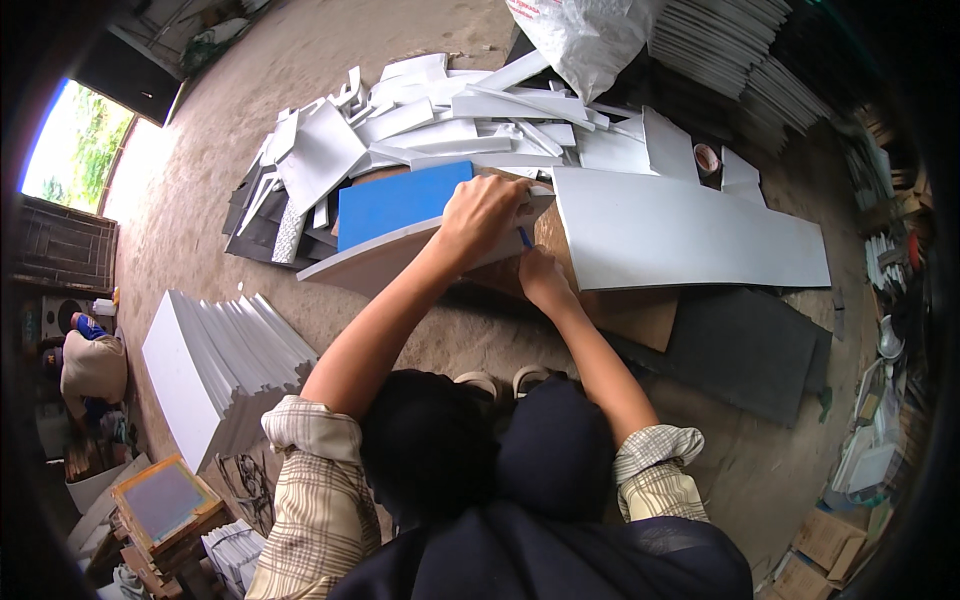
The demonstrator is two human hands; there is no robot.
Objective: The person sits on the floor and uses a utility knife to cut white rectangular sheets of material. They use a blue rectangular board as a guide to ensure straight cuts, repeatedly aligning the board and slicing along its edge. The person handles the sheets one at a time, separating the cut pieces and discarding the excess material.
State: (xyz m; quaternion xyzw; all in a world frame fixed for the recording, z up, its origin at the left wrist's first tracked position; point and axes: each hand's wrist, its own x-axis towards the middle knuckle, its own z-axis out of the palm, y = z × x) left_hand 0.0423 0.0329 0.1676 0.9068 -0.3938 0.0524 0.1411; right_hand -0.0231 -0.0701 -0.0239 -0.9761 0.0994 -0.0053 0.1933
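My left hand (484,218) is closed at the right end of a bowed white foam sheet (385,258), whose left end reaches toward the floor. Just below and to the right, my right hand (546,277) is wrapped round a slim blue cutter (525,238). The cutter's tip is hidden near the sheet and my left fingers. Behind the bowed sheet stands a flat blue sheet (400,205). A large white sheet (690,232) lies to the right of my hands, over a brown board (555,240).
White offcuts (430,130) are heaped beyond my hands. A roll of tape (706,158) lies among them at the right. Dark sheets (735,350) lie at the right, and a stack of white sheets (215,370) stands at the left. Another person (95,365) is at the far left.
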